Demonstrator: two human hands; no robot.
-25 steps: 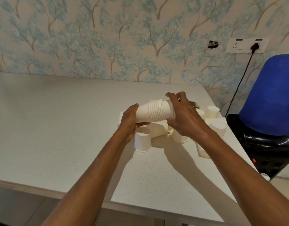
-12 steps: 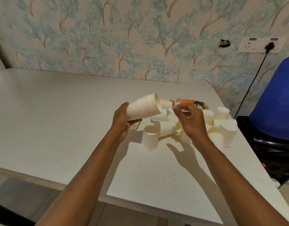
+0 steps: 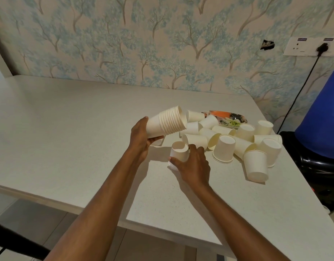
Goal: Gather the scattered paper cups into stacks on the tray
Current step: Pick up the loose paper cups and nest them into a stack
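My left hand [image 3: 140, 137] grips a stack of several white paper cups [image 3: 168, 123], held on its side with the open mouths to the right. My right hand [image 3: 194, 163] curls round a single upside-down paper cup [image 3: 179, 152] standing on the table below the stack. To the right lies a heap of several loose paper cups [image 3: 235, 140], some upside down, some on their sides. Behind the heap a patterned orange and dark tray [image 3: 226, 117] shows, partly hidden by cups.
The white table [image 3: 68, 132] ends at a front edge near me and a right edge beside the heap. A blue water bottle on a black dispenser [image 3: 320, 129] stands off the right edge. A cable runs to a wall socket [image 3: 311, 46].
My right hand left the area by the stack's mouth, dropped down and took hold of the upside-down cup. The left hand keeps the stack, tilted a little more upward.
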